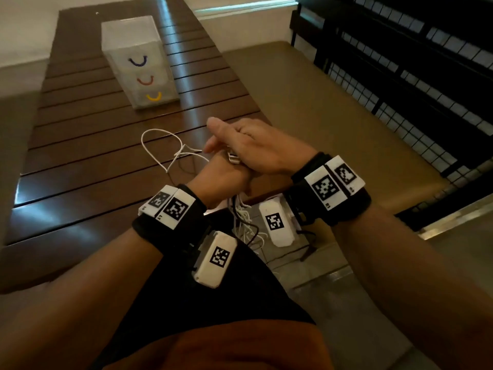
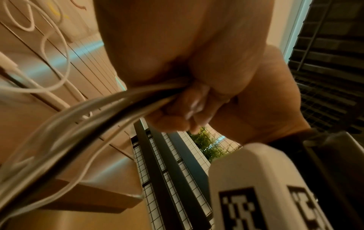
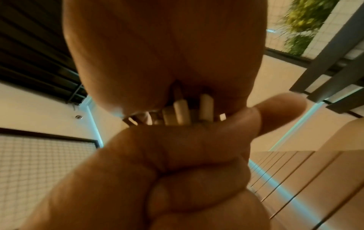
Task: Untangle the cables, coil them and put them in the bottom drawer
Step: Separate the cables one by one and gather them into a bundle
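Note:
Several white cables and a black one are bunched in my left hand (image 1: pixel 226 174), which grips the bundle (image 2: pixel 135 95) in a fist just above the table's near edge. White plug ends (image 3: pixel 187 112) stick out of the fist's top. My right hand (image 1: pixel 256 148) lies over them, fingers curled round the plug ends (image 1: pixel 233 157) and thumb raised. One white cable loop (image 1: pixel 160 145) trails onto the table. More cable (image 1: pixel 244 220) hangs tangled below my wrists. The drawer unit (image 1: pixel 141 68) stands farther back, its bottom drawer (image 1: pixel 154 96), with a yellow handle, closed.
The drawer unit stands on a dark slatted wooden table (image 1: pixel 80 156) whose near edge is under my wrists. A tan cushioned bench (image 1: pixel 333 116) runs along the right, with black mesh railing (image 1: pixel 400 76) behind it.

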`<move>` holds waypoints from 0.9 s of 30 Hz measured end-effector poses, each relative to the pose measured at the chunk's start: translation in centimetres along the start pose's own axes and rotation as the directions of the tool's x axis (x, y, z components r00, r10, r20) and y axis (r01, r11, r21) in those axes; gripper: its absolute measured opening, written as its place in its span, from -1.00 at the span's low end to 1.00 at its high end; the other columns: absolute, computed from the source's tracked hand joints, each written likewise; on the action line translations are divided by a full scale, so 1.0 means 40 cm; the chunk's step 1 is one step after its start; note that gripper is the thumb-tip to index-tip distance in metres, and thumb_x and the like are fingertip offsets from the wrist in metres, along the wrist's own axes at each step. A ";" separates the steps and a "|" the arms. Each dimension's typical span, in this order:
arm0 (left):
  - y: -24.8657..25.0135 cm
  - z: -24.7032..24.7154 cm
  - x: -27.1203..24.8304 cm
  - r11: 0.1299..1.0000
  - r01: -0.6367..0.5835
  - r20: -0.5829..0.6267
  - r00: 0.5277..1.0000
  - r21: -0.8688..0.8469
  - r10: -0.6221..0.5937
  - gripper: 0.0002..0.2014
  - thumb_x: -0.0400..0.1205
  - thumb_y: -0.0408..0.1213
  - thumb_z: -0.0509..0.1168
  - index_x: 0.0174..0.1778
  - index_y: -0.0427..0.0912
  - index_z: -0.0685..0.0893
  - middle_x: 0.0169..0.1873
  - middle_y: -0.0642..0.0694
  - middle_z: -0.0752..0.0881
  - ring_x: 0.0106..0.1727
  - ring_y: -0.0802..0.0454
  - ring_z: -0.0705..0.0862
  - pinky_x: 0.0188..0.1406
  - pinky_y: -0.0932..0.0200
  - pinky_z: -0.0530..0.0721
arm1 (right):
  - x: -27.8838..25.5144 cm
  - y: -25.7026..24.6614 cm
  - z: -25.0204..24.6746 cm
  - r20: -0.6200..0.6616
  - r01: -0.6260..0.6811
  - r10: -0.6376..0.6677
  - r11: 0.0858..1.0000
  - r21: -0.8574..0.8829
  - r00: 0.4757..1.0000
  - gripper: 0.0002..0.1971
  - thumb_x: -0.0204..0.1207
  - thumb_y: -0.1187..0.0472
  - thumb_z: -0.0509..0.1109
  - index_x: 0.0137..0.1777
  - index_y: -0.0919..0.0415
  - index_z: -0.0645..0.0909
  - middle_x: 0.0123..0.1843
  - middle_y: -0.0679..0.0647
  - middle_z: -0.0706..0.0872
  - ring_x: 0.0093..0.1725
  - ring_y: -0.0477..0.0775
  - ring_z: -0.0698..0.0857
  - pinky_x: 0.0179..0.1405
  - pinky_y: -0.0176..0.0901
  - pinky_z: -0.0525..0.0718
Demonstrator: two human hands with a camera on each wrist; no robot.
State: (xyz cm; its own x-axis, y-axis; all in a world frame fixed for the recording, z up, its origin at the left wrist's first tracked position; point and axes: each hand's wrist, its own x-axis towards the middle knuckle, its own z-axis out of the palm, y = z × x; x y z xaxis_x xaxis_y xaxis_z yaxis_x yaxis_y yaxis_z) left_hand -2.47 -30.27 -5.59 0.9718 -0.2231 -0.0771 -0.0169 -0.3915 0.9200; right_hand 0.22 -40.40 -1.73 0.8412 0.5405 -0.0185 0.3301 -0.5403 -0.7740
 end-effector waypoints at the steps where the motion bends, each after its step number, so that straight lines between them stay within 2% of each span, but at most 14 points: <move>1: -0.009 -0.013 -0.001 1.000 0.008 -0.015 1.000 0.010 -0.008 -0.89 0.65 -0.60 0.20 0.03 -0.44 0.59 -0.43 -0.18 0.58 -0.63 0.31 0.59 -0.62 0.41 0.55 | 0.008 -0.007 0.009 0.015 0.006 -0.006 1.000 -0.010 1.000 -0.44 0.71 -0.23 -0.04 0.09 -0.02 0.77 0.11 -0.10 0.78 0.11 -0.18 0.71 0.30 -0.05 0.60; 3: -0.019 -0.042 -0.012 0.999 0.035 -0.063 0.997 -0.022 -0.036 -0.78 0.66 -0.59 0.20 0.22 -0.48 0.52 -0.46 -0.07 0.53 -0.65 0.33 0.55 -0.63 0.43 0.52 | 0.034 -0.022 0.026 0.046 0.025 -0.024 1.000 -0.009 0.999 -0.43 0.69 -0.26 -0.06 0.12 -0.03 0.76 0.15 -0.11 0.77 0.14 -0.19 0.70 0.33 -0.06 0.58; 4: -0.024 -0.059 -0.020 0.996 0.050 -0.060 0.997 -0.069 -0.055 -0.81 0.66 -0.58 0.20 0.17 -0.41 0.56 -0.52 -0.01 0.52 -0.67 0.29 0.53 -0.65 0.39 0.49 | 0.047 -0.032 0.036 0.062 0.035 -0.035 0.999 0.006 0.997 -0.44 0.69 -0.26 -0.05 0.12 -0.03 0.76 0.17 -0.11 0.76 0.15 -0.21 0.69 0.34 -0.09 0.58; 5: -0.031 -0.079 -0.029 0.991 0.043 -0.059 0.997 -0.123 -0.051 -0.85 0.64 -0.58 0.21 -0.03 -0.28 0.61 -0.60 0.07 0.53 -0.68 0.25 0.49 -0.66 0.31 0.46 | 0.058 -0.040 0.046 0.064 0.055 -0.057 0.998 0.029 0.996 -0.46 0.70 -0.24 -0.03 0.13 -0.02 0.75 0.18 -0.10 0.76 0.15 -0.24 0.68 0.32 -0.17 0.57; 6: -0.037 -0.097 -0.036 0.982 0.040 -0.074 0.996 -0.185 -0.054 -0.76 0.59 -0.60 0.21 -0.24 -0.17 0.56 -0.68 0.10 0.49 -0.69 0.23 0.43 -0.65 0.25 0.41 | 0.067 -0.046 0.055 0.042 0.096 -0.098 0.994 0.058 0.994 -0.50 0.71 -0.19 0.01 0.12 0.03 0.74 0.15 -0.10 0.76 0.10 -0.30 0.66 0.23 -0.27 0.57; 8: -0.052 -0.136 -0.048 0.954 0.054 -0.116 0.989 -0.295 -0.092 -0.65 0.53 -0.67 0.13 -0.41 -0.12 0.41 -0.73 0.13 0.40 -0.67 0.25 0.32 -0.59 0.29 0.33 | 0.078 -0.052 0.070 -0.045 0.227 -0.224 0.969 0.092 0.974 -0.67 0.71 -0.01 0.18 0.03 0.17 0.71 -0.05 -0.10 0.74 -0.09 -0.32 0.63 -0.01 -0.32 0.59; 10: -0.067 -0.170 -0.065 0.939 0.052 -0.128 0.987 -0.340 -0.101 -0.65 0.55 -0.67 0.11 -0.37 -0.11 0.44 -0.69 0.16 0.40 -0.64 0.24 0.31 -0.60 0.30 0.34 | 0.086 -0.052 0.085 -0.076 0.309 -0.302 0.947 0.089 0.950 -0.84 0.63 0.16 0.34 0.06 0.21 0.69 -0.08 -0.14 0.71 -0.05 -0.25 0.67 0.04 -0.24 0.65; 12: -0.077 -0.189 -0.083 0.930 0.063 -0.110 0.988 -0.363 -0.110 -0.70 0.56 -0.62 0.13 -0.32 -0.10 0.48 -0.66 0.17 0.42 -0.61 0.21 0.31 -0.60 0.31 0.33 | 0.097 -0.056 0.102 -0.055 0.315 -0.311 0.943 0.105 0.949 -0.85 0.56 0.19 0.43 0.11 0.13 0.66 0.02 -0.12 0.73 0.07 -0.19 0.72 0.18 -0.12 0.70; 13: -0.082 -0.196 -0.091 0.920 0.076 -0.120 0.984 -0.385 -0.131 -0.70 0.57 -0.62 0.13 -0.30 -0.11 0.47 -0.66 0.16 0.41 -0.59 0.19 0.29 -0.59 0.30 0.31 | 0.103 -0.059 0.109 -0.051 0.312 -0.308 0.944 0.109 0.950 -0.83 0.53 0.19 0.46 0.10 0.12 0.66 0.04 -0.08 0.75 0.09 -0.15 0.73 0.18 -0.07 0.71; 15: -0.095 -0.210 -0.103 0.900 0.093 -0.151 0.973 -0.426 -0.173 -0.67 0.59 -0.67 0.07 -0.30 -0.12 0.45 -0.65 0.14 0.40 -0.55 0.15 0.25 -0.56 0.27 0.24 | 0.115 -0.069 0.125 -0.064 0.328 -0.324 0.940 0.093 0.944 -0.86 0.51 0.21 0.49 0.04 0.17 0.68 -0.02 -0.04 0.78 0.02 -0.14 0.76 0.12 -0.12 0.74; 17: -0.106 -0.224 -0.117 0.890 0.098 -0.163 0.968 -0.446 -0.189 -0.67 0.60 -0.68 0.05 -0.30 -0.14 0.43 -0.61 0.08 0.36 -0.54 0.12 0.23 -0.55 0.23 0.23 | 0.123 -0.082 0.141 -0.055 0.334 -0.332 0.941 0.051 0.942 -0.90 0.50 0.22 0.50 -0.03 0.20 0.71 -0.10 -0.07 0.78 -0.07 -0.16 0.76 0.02 -0.23 0.74; 22: -0.129 -0.249 -0.144 0.883 0.082 -0.175 0.968 -0.462 -0.181 -0.75 0.54 -0.63 0.04 -0.27 -0.17 0.41 -0.50 -0.05 0.31 -0.52 0.07 0.22 -0.53 0.20 0.23 | 0.146 -0.120 0.169 0.047 0.273 -0.271 0.961 -0.048 0.961 -0.90 0.55 0.08 0.44 -0.05 0.08 0.71 -0.15 -0.09 0.75 -0.14 -0.14 0.72 -0.13 -0.21 0.71; 25: -0.136 -0.255 -0.154 0.887 0.043 -0.191 0.971 -0.459 -0.146 -0.83 0.50 -0.52 0.10 -0.29 -0.15 0.40 -0.58 0.05 0.35 -0.56 0.13 0.26 -0.56 0.24 0.30 | 0.155 -0.137 0.189 0.077 0.301 -0.293 0.944 -0.134 0.953 -0.95 0.59 0.09 0.37 -0.08 0.01 0.64 -0.19 -0.17 0.67 -0.19 -0.22 0.62 -0.20 -0.37 0.53; 27: -0.139 -0.256 -0.160 0.888 0.021 -0.193 0.974 -0.460 -0.123 -0.80 0.55 -0.52 0.13 -0.31 -0.14 0.39 -0.65 0.15 0.39 -0.61 0.21 0.32 -0.60 0.27 0.35 | 0.158 -0.142 0.202 0.057 0.306 -0.301 0.946 -0.110 0.952 -0.93 0.61 0.17 0.31 -0.12 0.02 0.56 -0.23 -0.17 0.62 -0.25 -0.22 0.57 -0.24 -0.36 0.50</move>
State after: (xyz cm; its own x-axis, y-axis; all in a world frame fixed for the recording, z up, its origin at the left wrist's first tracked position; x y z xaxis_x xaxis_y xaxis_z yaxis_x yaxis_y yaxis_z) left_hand -6.19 -17.52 -6.27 0.9935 0.0029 -0.1137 0.1134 0.0587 0.9918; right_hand 0.21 -28.71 -2.56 0.6766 0.7142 0.1795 0.6167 -0.4163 -0.6682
